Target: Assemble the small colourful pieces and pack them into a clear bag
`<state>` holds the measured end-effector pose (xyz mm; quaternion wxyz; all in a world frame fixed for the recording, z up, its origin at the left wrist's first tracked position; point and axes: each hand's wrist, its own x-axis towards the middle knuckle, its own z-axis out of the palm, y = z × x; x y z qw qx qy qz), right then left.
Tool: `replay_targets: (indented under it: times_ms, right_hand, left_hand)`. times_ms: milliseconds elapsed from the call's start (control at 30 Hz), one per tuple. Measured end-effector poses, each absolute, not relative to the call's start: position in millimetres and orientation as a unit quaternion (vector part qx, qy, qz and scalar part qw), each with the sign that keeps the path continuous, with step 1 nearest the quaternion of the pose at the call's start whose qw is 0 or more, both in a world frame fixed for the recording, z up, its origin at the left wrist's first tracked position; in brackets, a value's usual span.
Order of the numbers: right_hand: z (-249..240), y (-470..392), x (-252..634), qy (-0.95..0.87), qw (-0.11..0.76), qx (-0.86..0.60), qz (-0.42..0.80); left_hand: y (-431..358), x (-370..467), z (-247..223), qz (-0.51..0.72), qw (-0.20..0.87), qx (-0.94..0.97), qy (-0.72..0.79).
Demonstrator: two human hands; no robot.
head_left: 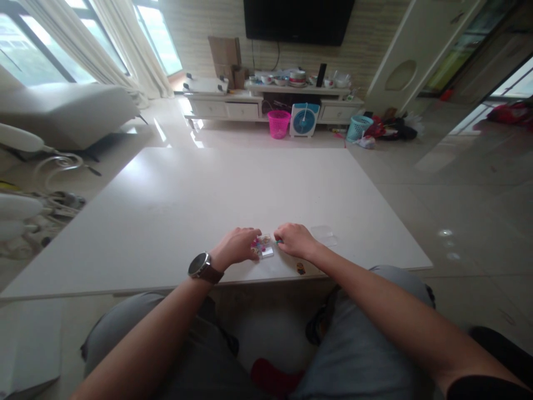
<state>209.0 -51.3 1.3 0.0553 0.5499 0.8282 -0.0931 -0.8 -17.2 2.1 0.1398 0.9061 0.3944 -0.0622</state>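
My left hand [240, 244], with a watch [200, 265] on its wrist, curls its fingers and thumb around the side of a small clear plastic box [267, 253]. Several small pink, purple and pale pieces lie in the box. Just right of it, my right hand [293, 239] is closed in a pinch on a small teal-green piece [279, 241], mostly hidden by the fingers. A clear plastic lid [323, 234] lies flat beyond the right wrist. Below the right hand, near the table's front edge, sits a small yellow-and-dark figure piece [300, 269].
The wide white table [250, 183] spans the view. Across the floor stand a low cabinet [244, 110] with dishes on top, a pink basket [278, 124], a blue box fan [304, 119] and a light-blue basket [358, 128]. White chairs [20, 205] stand at the left.
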Motion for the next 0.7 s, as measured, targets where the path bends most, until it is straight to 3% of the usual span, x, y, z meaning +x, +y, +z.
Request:
replay_targets:
  times_ms: [700]
  right_hand:
    - [3.7,-53.3,211.3,0.825,0.05,0.555,-0.095]
  left_hand:
    - [-16.5,-2.3,2.4,-0.062,0.138,0.908,0.391]
